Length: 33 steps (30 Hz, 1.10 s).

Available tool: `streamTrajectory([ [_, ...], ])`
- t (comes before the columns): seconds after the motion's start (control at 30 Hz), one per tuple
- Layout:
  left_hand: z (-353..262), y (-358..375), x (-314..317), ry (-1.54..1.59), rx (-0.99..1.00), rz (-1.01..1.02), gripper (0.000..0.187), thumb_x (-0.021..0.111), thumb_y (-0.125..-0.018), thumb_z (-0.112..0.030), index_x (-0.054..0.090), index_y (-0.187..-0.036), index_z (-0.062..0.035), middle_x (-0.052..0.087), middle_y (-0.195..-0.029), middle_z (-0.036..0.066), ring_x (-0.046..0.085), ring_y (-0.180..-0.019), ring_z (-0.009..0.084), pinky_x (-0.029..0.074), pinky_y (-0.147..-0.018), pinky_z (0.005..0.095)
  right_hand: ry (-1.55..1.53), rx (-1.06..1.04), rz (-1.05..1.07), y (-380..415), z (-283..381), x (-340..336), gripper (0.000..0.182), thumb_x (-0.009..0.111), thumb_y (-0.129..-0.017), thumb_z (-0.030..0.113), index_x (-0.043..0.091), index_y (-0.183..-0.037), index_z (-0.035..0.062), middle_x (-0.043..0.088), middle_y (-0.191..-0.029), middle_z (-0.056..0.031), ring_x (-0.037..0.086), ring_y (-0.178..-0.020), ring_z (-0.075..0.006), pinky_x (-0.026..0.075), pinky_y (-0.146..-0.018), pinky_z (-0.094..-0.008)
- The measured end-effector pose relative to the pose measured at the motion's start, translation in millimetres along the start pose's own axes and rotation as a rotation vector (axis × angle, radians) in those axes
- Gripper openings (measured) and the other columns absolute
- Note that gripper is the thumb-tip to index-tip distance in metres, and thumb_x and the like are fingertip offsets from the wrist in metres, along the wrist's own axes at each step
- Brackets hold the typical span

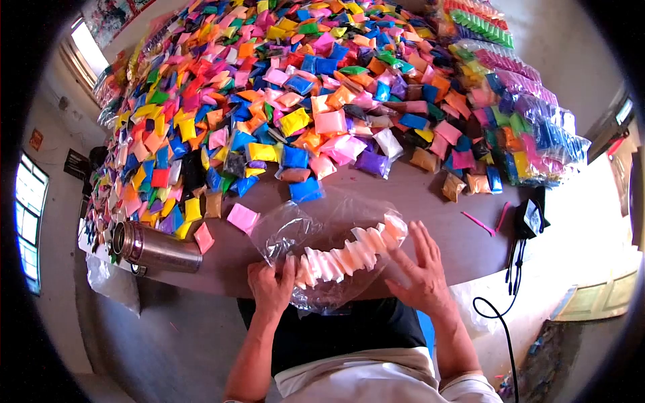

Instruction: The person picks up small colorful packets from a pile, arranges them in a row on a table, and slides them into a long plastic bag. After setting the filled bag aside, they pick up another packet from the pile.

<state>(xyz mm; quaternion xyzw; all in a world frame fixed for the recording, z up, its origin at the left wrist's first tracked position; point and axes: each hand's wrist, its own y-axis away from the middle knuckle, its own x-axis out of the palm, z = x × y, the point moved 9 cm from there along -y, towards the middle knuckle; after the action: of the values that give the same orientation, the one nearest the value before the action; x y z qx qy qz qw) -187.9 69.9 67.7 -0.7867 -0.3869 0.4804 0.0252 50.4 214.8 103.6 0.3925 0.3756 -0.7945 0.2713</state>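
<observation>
A row of pale peach packets (346, 258) stands on edge, packed side by side like a fan, along a clear plastic bag (285, 232) at the table's near edge. My left hand (271, 287) is closed at the row's left end, its thumb up against the end packet and the bag film in its grip. At the right end, my right hand (424, 272) is spread with fingers apart, its fingertips right beside the last packets. Loose film from the bag lies around and below the row.
A large heap of colourful small packets (295, 121) covers the far side of the brown table (430, 208). Filled clear bags (537, 134) are stacked at right. A metal flask (158, 248) lies at left. Pink strips (487, 225) and a black device (532, 218) with cables sit at right.
</observation>
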Motion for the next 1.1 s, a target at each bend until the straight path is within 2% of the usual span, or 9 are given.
streamTrajectory([
  [0.17, 9.7, -2.1, 7.3, 0.018, -0.083, 0.108, 0.031, 0.062, -0.090, -0.030, 0.068, -0.075, -0.0034, 0.065, -0.066, 0.014, 0.063, -0.062, 0.0334, 0.046, -0.065, 0.0444, 0.004, -0.105, 0.056, -14.0, 19.5, 20.2, 0.053, 0.076, -0.073, 0.022, 0.060, -0.123, 0.0231, 0.044, -0.144, -0.0099, 0.038, -0.136, -0.0340, 0.029, -0.109, -0.0516],
  [0.23, 9.7, -6.9, 6.0, 0.037, -0.118, 0.114, 0.031, 0.062, -0.089, -0.031, 0.068, -0.071, -0.0064, 0.065, -0.063, 0.011, 0.063, -0.060, 0.0314, 0.044, -0.066, 0.0435, 0.028, -0.140, 0.025, -18.4, 17.7, 24.3, 0.050, 0.076, -0.073, 0.023, 0.062, -0.121, 0.0227, 0.047, -0.141, -0.0091, 0.040, -0.134, -0.0321, 0.030, -0.109, -0.0514],
  [0.43, 11.9, -18.6, 7.0, -0.003, -0.129, 0.216, 0.044, 0.056, -0.094, -0.038, 0.068, -0.077, 0.0004, 0.062, -0.069, 0.023, 0.062, -0.067, 0.0420, 0.046, -0.063, 0.0493, 0.052, -0.188, -0.018, -35.9, 24.2, 25.4, 0.043, 0.074, -0.075, 0.024, 0.064, -0.116, 0.0212, 0.054, -0.132, -0.0072, 0.046, -0.128, -0.0291, 0.030, -0.110, -0.0513],
  [0.63, 36.6, -21.8, 15.5, 0.095, -0.235, 0.259, 0.041, 0.055, -0.095, -0.033, 0.065, -0.074, 0.0001, 0.062, -0.067, 0.021, 0.064, -0.067, 0.0392, 0.047, -0.059, 0.0450, 0.049, -0.191, -0.029, -49.8, 31.0, 22.5, 0.033, 0.072, -0.075, 0.021, 0.066, -0.107, 0.0159, 0.057, -0.126, -0.0093, 0.049, -0.123, -0.0304, 0.031, -0.109, -0.0516],
  [0.7, 36.2, -25.2, 8.5, 0.240, -0.198, 0.149, 0.047, 0.057, -0.095, -0.038, 0.063, -0.073, 0.0035, 0.054, -0.056, 0.017, 0.052, -0.050, 0.0214, 0.040, -0.052, 0.0390, 0.036, -0.201, -0.022, -52.1, 32.1, 25.2, 0.030, 0.072, -0.075, 0.020, 0.066, -0.103, 0.0137, 0.057, -0.124, -0.0103, 0.050, -0.122, -0.0309, 0.031, -0.109, -0.0516],
  [0.73, 37.6, -24.9, 7.5, 0.239, -0.200, 0.147, 0.047, 0.057, -0.095, -0.038, 0.063, -0.073, 0.0035, 0.054, -0.056, 0.017, 0.052, -0.050, 0.0214, 0.040, -0.052, 0.0390, 0.006, -0.208, -0.015, -52.3, 31.4, 27.5, 0.029, 0.072, -0.075, 0.019, 0.065, -0.102, 0.0121, 0.058, -0.124, -0.0113, 0.050, -0.121, -0.0310, 0.032, -0.108, -0.0510],
  [0.8, 43.1, -22.2, 10.5, 0.080, -0.231, 0.218, 0.039, 0.058, -0.093, -0.032, 0.064, -0.075, 0.0013, 0.061, -0.068, 0.022, 0.062, -0.064, 0.0388, 0.044, -0.056, 0.0436, -0.024, -0.220, -0.007, -52.6, 30.8, 29.4, 0.028, 0.072, -0.075, 0.018, 0.065, -0.101, 0.0104, 0.058, -0.123, -0.0123, 0.051, -0.120, -0.0311, 0.033, -0.107, -0.0503],
  [1.03, 44.5, -19.9, 9.7, 0.242, -0.267, 0.171, 0.039, 0.061, -0.092, -0.032, 0.061, -0.073, 0.0020, 0.059, -0.066, 0.022, 0.061, -0.062, 0.0387, 0.043, -0.055, 0.0441, -0.062, -0.215, 0.012, -54.8, 35.3, 29.3, 0.040, 0.070, -0.077, 0.013, 0.062, -0.116, 0.0107, 0.057, -0.127, -0.0126, 0.051, -0.121, -0.0312, 0.034, -0.107, -0.0497],
  [1.1, 41.7, -20.3, 10.5, 0.183, -0.227, 0.149, 0.039, 0.059, -0.094, -0.031, 0.063, -0.076, 0.0038, 0.054, -0.057, 0.018, 0.053, -0.050, 0.0218, 0.041, -0.052, 0.0387, -0.070, -0.203, 0.023, -56.5, 41.3, 24.2, 0.045, 0.070, -0.077, 0.014, 0.060, -0.121, 0.0113, 0.056, -0.127, -0.0125, 0.050, -0.122, -0.0315, 0.033, -0.107, -0.0501],
])
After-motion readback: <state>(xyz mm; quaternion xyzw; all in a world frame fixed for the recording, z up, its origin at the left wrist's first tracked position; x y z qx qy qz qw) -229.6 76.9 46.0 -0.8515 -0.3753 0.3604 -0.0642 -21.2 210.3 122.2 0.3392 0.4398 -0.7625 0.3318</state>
